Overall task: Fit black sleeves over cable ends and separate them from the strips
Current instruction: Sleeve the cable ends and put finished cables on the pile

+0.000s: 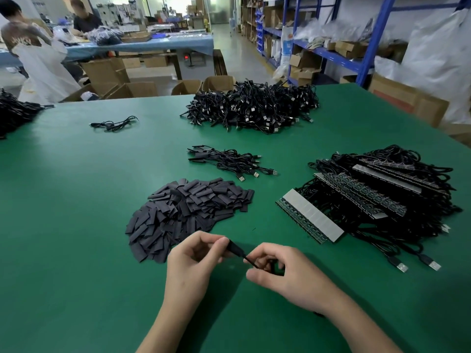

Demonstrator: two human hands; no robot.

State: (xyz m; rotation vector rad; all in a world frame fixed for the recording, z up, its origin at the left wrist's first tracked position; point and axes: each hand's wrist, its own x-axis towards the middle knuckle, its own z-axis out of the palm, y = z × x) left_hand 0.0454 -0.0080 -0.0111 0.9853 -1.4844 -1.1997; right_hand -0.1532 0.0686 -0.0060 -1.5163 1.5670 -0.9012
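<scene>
My left hand (193, 261) pinches a black sleeve (235, 249) between thumb and fingertips, just above the green table (76, 225). My right hand (283, 273) pinches a thin black cable (251, 261) that enters the sleeve's right end; the rest of the cable is hidden under my palm. A heap of loose flat black sleeves (188, 212) lies just beyond my left hand. To the right, several strips of small circuit boards (309, 219) with cables attached are stacked in a pile (387, 194).
A small bunch of sleeved USB cables (229, 161) lies mid-table. A big heap of cables (254, 108) sits at the far edge, another heap (15, 113) at far left, and a single cable (114, 123) nearby. Cardboard boxes, blue shelving and two people stand beyond the table.
</scene>
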